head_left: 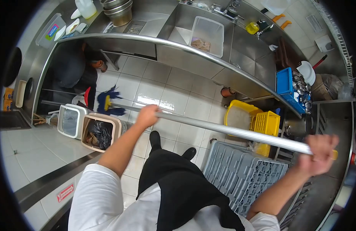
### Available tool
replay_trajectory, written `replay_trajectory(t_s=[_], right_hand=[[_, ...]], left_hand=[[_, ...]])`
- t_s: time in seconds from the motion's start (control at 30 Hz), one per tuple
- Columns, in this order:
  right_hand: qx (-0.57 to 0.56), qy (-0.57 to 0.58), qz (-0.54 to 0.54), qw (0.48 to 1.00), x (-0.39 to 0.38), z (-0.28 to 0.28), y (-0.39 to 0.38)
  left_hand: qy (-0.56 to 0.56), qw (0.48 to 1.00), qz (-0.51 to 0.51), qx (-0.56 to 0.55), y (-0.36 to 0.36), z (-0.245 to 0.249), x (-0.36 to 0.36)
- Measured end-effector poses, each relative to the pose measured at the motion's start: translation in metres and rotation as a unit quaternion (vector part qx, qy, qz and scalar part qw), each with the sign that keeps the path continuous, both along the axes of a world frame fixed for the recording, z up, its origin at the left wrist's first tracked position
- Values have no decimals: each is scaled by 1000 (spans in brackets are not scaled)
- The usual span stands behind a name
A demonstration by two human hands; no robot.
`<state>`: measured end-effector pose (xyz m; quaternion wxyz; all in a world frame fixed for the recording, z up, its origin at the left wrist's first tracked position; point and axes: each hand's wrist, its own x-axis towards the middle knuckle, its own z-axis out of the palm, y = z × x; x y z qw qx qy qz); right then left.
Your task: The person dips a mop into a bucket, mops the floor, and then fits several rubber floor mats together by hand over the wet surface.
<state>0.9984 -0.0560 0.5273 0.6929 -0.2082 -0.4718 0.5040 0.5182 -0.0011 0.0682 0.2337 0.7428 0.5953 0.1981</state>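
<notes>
A long metal mop handle (209,125) runs across the view, sloping down to the right. My left hand (148,116) is closed round its middle part. Near the handle's right end, my right hand (320,154) is wrapped round it, slightly blurred. At the other end a yellow clamp holds a blue mop head (108,101), whose strands lie spread on the white tiled floor (151,86) under the steel counter.
Two bins, one white (72,121) and one beige (87,143), stand at the left. A yellow mop bucket (239,103) and grey crates (220,159) are at the right. Steel sinks (178,35) line the back, with a blue basket (284,81) of utensils.
</notes>
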Motion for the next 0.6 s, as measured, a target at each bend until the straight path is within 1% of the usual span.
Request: replay_trajectory(t_s=[0.07,0.1,0.13,0.2,0.27,0.37,0.4,0.47,0.5,0.53,0.6], right_hand=[[-34,16,6,999,-34,-61,-8],[-50,10,-8,999,-43,-79,-16],[-69,32,-27,997,-42,-89,-26],[-62,37,-44,996,-11,-89,-43],[-42,19,-50,998,31,-67,-59],[10,-6,-93,996,113,-3,-100],[43,-27,-68,996,136,29,-113],[64,-84,-99,989,186,109,-153],[83,-107,-117,984,203,152,-178],[106,-137,-142,975,214,206,-215],[144,-177,-190,955,209,281,-266]], left_hand=[[70,995,71,17,-5,-9,-38],[73,995,66,18,-8,-12,-40],[81,995,59,4,-11,-16,-39],[88,995,46,-12,-19,-20,-23],[36,999,2,-22,-25,-15,31],[-44,997,-57,-2,-44,21,125],[-66,995,-71,5,-55,38,159],[-145,977,-156,-18,-77,85,224],[-209,955,-211,-2,-97,110,261],[-281,922,-267,20,-118,136,313],[-319,888,-330,-2,-147,177,367]])
